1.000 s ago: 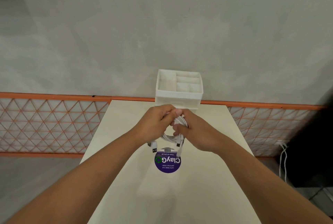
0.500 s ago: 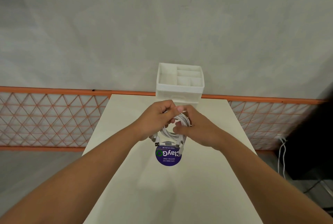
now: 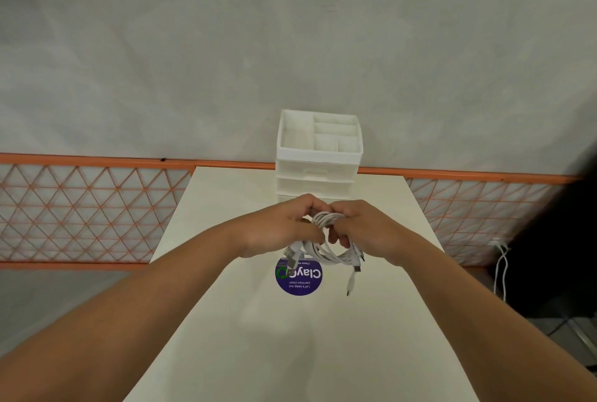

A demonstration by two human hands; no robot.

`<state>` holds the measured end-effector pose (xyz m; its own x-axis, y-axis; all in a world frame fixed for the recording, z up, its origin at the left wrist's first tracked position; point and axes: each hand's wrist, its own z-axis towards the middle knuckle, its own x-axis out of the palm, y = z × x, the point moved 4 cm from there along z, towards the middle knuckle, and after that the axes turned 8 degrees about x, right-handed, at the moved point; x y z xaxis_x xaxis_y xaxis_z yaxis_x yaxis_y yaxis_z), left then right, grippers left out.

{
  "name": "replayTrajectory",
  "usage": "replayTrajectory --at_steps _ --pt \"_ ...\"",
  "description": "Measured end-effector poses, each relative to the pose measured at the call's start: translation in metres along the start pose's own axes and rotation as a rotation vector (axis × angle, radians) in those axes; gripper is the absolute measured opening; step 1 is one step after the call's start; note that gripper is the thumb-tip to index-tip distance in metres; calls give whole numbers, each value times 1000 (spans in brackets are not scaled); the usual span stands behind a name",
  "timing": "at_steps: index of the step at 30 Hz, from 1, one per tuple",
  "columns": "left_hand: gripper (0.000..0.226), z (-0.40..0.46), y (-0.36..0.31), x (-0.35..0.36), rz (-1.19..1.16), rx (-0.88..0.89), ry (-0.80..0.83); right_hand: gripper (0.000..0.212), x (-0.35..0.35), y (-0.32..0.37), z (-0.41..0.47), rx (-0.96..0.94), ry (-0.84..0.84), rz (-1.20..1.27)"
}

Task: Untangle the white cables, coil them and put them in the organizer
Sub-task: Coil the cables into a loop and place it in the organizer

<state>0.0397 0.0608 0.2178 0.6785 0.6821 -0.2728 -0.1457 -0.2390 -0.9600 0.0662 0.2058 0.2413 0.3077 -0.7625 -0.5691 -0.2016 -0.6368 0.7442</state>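
The white cables (image 3: 326,240) are held as a loose coil above the counter (image 3: 290,353), between the near edge and the organizer (image 3: 318,156) at the far end. The left hand (image 3: 284,230) is curled around the left of the bundle; the right hand (image 3: 365,230) grips its right, fingers (image 3: 339,238) curled through the loops, seemingly so the coil cannot spring apart. Plug ends dangle over a purple sticker (image 3: 298,277).

white cables (image 3: 326,251), purple sticker (image 3: 298,279), orange lattice (image 3: 87,211)

"ClayGo" on round sticker (image 3: 298,279)
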Motion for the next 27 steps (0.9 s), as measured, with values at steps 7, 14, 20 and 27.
replayTrajectory --at_steps 7,14,20,27 --pt "39 -6 -10 -9 5 63 68 21 0 -4 2 42 -49 162" --pt "51 -4 -3 -13 -14 46 107 8 2 -3 1 65 147 108" --pt "51 -2 1 -25 -58 65 -47 29 1 1 4 -59 112 97" --pt "28 -4 -1 -18 108 -17 17 45 -11 1 10 12 -51 284"
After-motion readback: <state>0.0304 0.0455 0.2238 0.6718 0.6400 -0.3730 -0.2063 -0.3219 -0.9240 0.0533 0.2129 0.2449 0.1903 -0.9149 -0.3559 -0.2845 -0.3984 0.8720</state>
